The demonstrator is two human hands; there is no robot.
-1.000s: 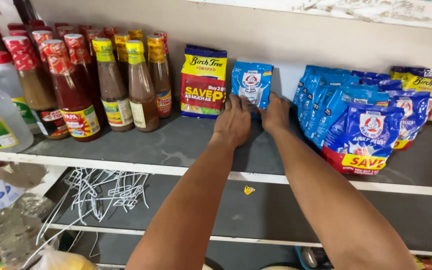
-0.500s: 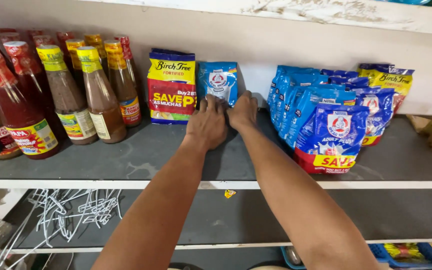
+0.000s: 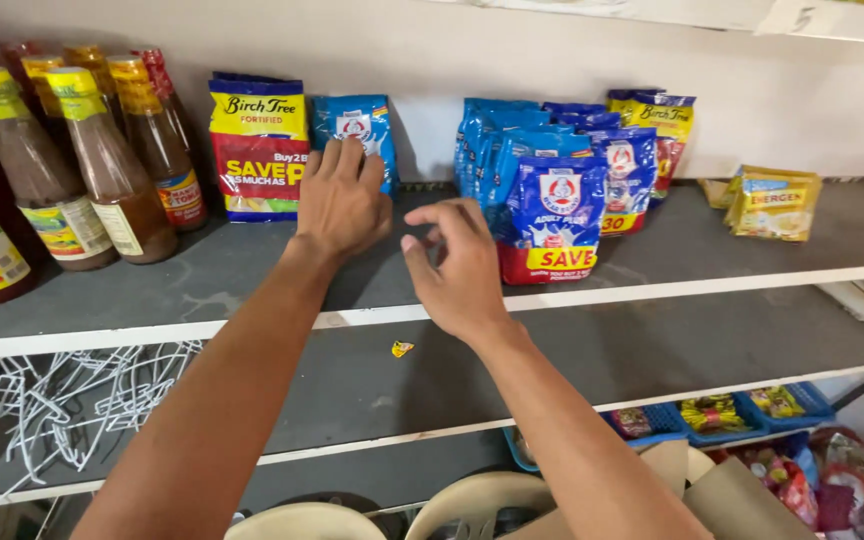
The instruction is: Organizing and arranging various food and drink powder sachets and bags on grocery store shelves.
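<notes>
My left hand (image 3: pixel 340 200) rests its fingertips against a small blue milk-powder pouch (image 3: pixel 356 125) that stands upright at the back of the grey shelf (image 3: pixel 202 275). A yellow-and-red pouch (image 3: pixel 257 145) stands just left of it. My right hand (image 3: pixel 457 265) hovers lower and nearer, off the pouch, fingers loosely curled and holding nothing. It is close to a row of blue pouches (image 3: pixel 547 195) on the right.
Several brown and red sauce bottles (image 3: pixel 102 165) stand at the left. Small yellow sachets (image 3: pixel 774 203) lie at the far right. White wire hangers (image 3: pixel 72 400) lie on the lower shelf beside a small yellow scrap (image 3: pixel 402 348). Baskets of packets (image 3: pixel 742 415) sit below.
My right hand has left the blue pouch and drawn back toward me and to the right. The left hand stays on the pouch. The camera has shifted rightward.
</notes>
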